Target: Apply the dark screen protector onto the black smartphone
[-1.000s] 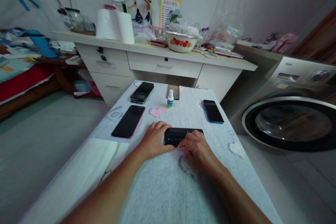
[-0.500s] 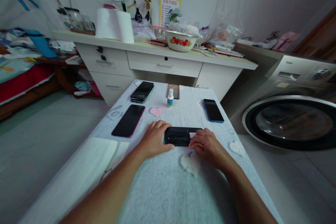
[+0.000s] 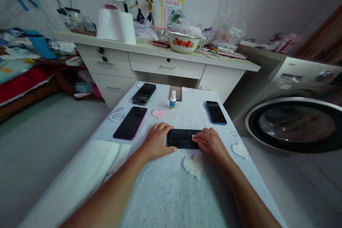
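Note:
A black smartphone point(image 3: 184, 139) lies lengthwise across the cloth, its back with the camera lenses facing up. My left hand point(image 3: 157, 140) grips its left end between thumb and fingers. On the back's right part, my right hand point(image 3: 212, 144) presses with closed fingers on a small white piece point(image 3: 193, 136), perhaps tissue or cloth, mostly hidden under them. Beyond my left hand lies a phone with a pink edge point(image 3: 130, 123), and farther back a stack of phones point(image 3: 144, 93). A white-capped small bottle point(image 3: 172, 100) stands upright near a phone case point(image 3: 179, 93). To the right rests a blue-edged phone point(image 3: 216, 113).
A patterned pale tablecloth point(image 3: 165, 192) covers the narrow table. Behind it stands a white desk point(image 3: 168, 65) bearing a flowered enamel bowl point(image 3: 184, 42), paper rolls point(image 3: 115, 26) and plastic bags. A washing machine point(image 3: 288, 78) is at the right, a bed point(image 3: 21, 82) at the far left.
My right hand has shifted slightly up across the phone's back, and less of the white piece shows. My left hand stays on the phone's left end.

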A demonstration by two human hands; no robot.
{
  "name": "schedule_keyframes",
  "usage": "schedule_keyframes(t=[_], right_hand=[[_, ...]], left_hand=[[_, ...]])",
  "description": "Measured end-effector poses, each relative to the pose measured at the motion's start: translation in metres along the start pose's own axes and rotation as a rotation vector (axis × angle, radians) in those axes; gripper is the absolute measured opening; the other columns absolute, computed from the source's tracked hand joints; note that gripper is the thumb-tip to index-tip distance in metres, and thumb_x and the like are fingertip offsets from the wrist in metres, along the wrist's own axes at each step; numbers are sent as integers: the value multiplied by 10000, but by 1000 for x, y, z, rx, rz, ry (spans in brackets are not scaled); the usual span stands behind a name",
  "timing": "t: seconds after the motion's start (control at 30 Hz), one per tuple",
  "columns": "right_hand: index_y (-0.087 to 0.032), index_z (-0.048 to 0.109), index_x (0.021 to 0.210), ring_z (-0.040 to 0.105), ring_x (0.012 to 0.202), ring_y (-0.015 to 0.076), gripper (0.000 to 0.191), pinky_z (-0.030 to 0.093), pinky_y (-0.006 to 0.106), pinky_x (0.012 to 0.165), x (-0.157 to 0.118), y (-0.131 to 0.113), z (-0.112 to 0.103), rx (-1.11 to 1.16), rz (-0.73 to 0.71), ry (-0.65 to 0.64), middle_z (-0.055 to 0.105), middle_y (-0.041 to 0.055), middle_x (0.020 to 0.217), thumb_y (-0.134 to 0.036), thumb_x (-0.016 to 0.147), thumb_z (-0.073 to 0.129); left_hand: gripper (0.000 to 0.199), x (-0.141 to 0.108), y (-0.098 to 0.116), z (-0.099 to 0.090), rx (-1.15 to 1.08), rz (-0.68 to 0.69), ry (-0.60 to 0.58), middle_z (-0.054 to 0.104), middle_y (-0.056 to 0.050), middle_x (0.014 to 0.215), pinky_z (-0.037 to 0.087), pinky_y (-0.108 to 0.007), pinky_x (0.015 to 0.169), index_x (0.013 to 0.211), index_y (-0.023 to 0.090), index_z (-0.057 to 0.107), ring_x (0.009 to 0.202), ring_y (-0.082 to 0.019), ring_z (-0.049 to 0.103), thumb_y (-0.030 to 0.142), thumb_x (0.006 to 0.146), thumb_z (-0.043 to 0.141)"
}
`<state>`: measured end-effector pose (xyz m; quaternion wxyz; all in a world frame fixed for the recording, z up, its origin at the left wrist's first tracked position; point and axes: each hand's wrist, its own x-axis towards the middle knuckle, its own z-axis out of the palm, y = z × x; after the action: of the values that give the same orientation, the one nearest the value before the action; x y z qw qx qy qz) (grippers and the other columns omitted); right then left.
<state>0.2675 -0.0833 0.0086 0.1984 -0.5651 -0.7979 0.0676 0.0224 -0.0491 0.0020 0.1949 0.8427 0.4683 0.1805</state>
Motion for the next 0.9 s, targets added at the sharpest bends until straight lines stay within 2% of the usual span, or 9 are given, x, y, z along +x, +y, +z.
schedule_keyframes(t=[0.3,0.43,0.9], right_hand=[[-226,729,908,469,781,190,185,332,320,734,7,2,9,-77,92,106,616,56,806,-225,885,545],[-228,731,890,466,775,192,194,325,323,721,9,2,9,-75,89,137,618,58,799,-234,892,537],[-250,734,882,489,791,192,182,332,333,739,4,-5,1,-47,-1,57,646,55,797,-180,850,570]], left_hand=[[625,-1,-2,1,-11,10,12,526,-52,1219,368,-409,978,1205,249,515,1107,-279,460,404,634,716],[633,-1,-3,2,-12,18,24,526,-49,1217,370,-413,976,1207,250,512,1103,-278,465,407,630,718],[621,0,-2,1,-9,13,14,531,-50,1204,368,-413,968,1200,254,518,1097,-278,464,409,632,716]])
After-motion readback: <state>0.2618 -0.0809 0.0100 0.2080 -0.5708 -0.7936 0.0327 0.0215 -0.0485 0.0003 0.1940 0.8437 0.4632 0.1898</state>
